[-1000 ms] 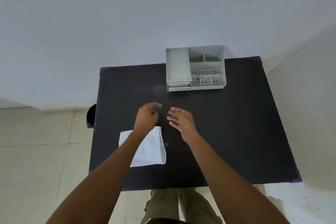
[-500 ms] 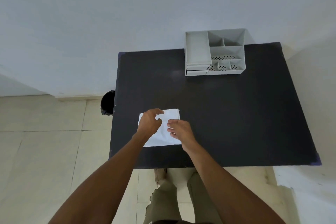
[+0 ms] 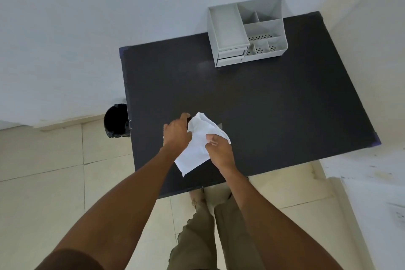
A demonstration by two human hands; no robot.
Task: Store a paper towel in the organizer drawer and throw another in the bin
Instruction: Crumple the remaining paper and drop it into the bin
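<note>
So the white paper towel [image 3: 197,144] is up off the black table [image 3: 274,105], near its front left part, held between both my hands. My left hand [image 3: 176,136] has its fingers closed on the towel's left edge and my right hand [image 3: 220,151] is pinching the right side, so the sheet hangs crumpled between them. The grey organizer [image 3: 246,33] sits well apart at the far edge, its drawers closed. The black bin [image 3: 116,123] stands on the floor just beside the table's left side.
</note>
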